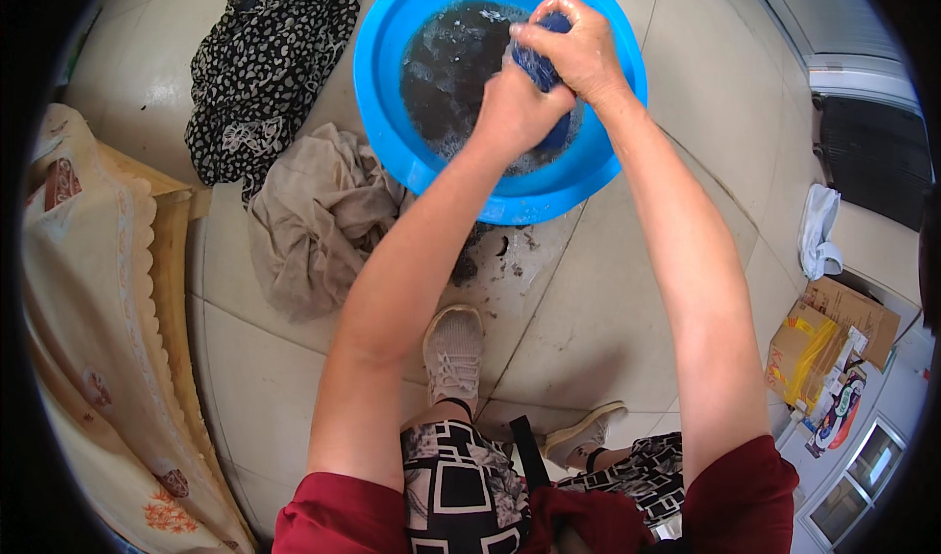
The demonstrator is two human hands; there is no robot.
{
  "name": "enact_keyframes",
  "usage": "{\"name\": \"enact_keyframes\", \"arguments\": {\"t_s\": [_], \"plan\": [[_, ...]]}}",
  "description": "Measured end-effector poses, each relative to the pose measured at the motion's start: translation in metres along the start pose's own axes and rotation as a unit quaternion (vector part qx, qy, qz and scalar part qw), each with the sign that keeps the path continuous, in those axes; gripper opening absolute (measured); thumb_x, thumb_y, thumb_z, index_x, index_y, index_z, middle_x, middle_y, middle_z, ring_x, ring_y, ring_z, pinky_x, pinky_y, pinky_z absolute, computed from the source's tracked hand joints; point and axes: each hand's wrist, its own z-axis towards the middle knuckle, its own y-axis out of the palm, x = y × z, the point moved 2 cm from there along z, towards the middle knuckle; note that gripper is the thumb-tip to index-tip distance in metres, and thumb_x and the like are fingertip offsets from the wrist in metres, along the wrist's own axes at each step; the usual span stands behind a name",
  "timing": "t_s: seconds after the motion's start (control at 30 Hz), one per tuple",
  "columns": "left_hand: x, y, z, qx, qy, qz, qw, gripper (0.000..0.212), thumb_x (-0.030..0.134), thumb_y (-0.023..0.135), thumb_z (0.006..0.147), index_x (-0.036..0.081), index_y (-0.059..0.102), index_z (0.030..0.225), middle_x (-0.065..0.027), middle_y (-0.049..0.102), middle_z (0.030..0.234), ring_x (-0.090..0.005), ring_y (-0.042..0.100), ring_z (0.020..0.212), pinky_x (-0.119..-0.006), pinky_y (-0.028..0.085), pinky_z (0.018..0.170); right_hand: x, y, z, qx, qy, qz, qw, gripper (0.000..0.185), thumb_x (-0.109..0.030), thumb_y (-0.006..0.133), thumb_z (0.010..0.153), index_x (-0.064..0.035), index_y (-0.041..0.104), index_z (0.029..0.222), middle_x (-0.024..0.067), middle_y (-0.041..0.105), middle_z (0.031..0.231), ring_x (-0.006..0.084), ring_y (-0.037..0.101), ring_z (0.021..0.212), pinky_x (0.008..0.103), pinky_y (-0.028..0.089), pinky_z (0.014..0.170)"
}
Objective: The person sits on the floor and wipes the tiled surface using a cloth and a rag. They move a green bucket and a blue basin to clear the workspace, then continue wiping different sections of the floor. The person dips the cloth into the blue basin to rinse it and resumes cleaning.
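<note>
A blue plastic basin [382, 120] stands on the floor, holding dark, sudsy water [448, 83]. Above its right part, both hands grip a wet dark blue cloth [538, 65]. My left hand [523, 109] is closed round the cloth's lower part, its fingers partly hidden. My right hand [581, 46] bends over the upper part, higher and to the right. Some blue cloth hangs below my hands at the water. Left of the basin lie a crumpled beige cloth [316, 216] and a black-and-white patterned garment [272, 69].
Wet dark debris [470, 260] lies on the tiles below the basin, near my shoe [453, 348]. A wooden-edged piece of furniture with a floral cover [95, 296] stands at the left. Cardboard boxes [809, 348] and a white cloth item [818, 230] are at the right.
</note>
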Motion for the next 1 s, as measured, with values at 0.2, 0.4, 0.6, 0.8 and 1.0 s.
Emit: {"name": "enact_keyframes", "arguments": {"t_s": [0.2, 0.4, 0.6, 0.8, 1.0], "plan": [[0.009, -0.016, -0.002, -0.122, -0.131, -0.558, 0.810, 0.060, 0.055, 0.043, 0.088, 0.016, 0.034, 0.132, -0.0093, 0.038, 0.130, -0.0285, 0.045, 0.112, -0.055, 0.041, 0.089, -0.032, -0.007, -0.010, 0.228, -0.204, -0.008, 0.952, 0.028, -0.026, 0.079, 0.062, -0.0099, 0.059, 0.074, 0.0038, 0.057, 0.078, 0.0208, 0.057, 0.073, 0.0311, 0.047, 0.063], [0.002, -0.023, 0.021, 0.224, -0.012, -0.383, 0.896, 0.034, 0.033, 0.069, 0.074, 0.007, 0.056, 0.093, -0.0078, 0.059, 0.089, -0.0184, 0.056, 0.078, -0.036, 0.046, 0.068, -0.028, 0.017, -0.030, 0.189, 0.100, 0.199, 0.956, 0.029, -0.022, 0.074, 0.071, -0.0015, 0.057, 0.083, 0.0081, 0.061, 0.081, 0.0166, 0.057, 0.071, 0.0308, 0.047, 0.060], [0.010, -0.029, 0.027, 0.292, 0.282, 0.023, 0.914, 0.026, 0.024, 0.069, 0.073, 0.002, 0.057, 0.072, -0.0087, 0.057, 0.070, -0.0180, 0.056, 0.064, -0.032, 0.045, 0.060, -0.011, 0.012, -0.023, 0.110, 0.266, 0.453, 0.844, 0.024, -0.016, 0.065, 0.078, 0.0006, 0.056, 0.092, 0.0101, 0.060, 0.089, 0.0168, 0.057, 0.080, 0.0326, 0.048, 0.067], [0.058, -0.018, -0.009, 0.102, 0.269, 0.078, 0.955, 0.033, 0.033, 0.069, 0.076, 0.001, 0.061, 0.079, -0.0095, 0.057, 0.076, -0.0206, 0.057, 0.065, -0.032, 0.046, 0.060, -0.003, -0.067, -0.057, -0.127, 0.198, 0.444, 0.865, 0.037, -0.018, 0.060, 0.081, -0.0040, 0.053, 0.114, 0.0084, 0.058, 0.104, 0.0187, 0.056, 0.099, 0.0318, 0.046, 0.087], [0.084, 0.007, -0.042, 0.034, 0.313, 0.028, 0.949, 0.036, 0.031, 0.056, 0.086, 0.006, 0.058, 0.112, -0.0152, 0.052, 0.113, -0.0249, 0.050, 0.104, -0.034, 0.039, 0.090, -0.015, -0.105, -0.109, -0.143, 0.218, 0.375, 0.890, 0.059, -0.005, 0.071, 0.068, 0.0031, 0.048, 0.121, 0.0112, 0.059, 0.107, 0.0175, 0.056, 0.101, 0.0304, 0.044, 0.091]]}}
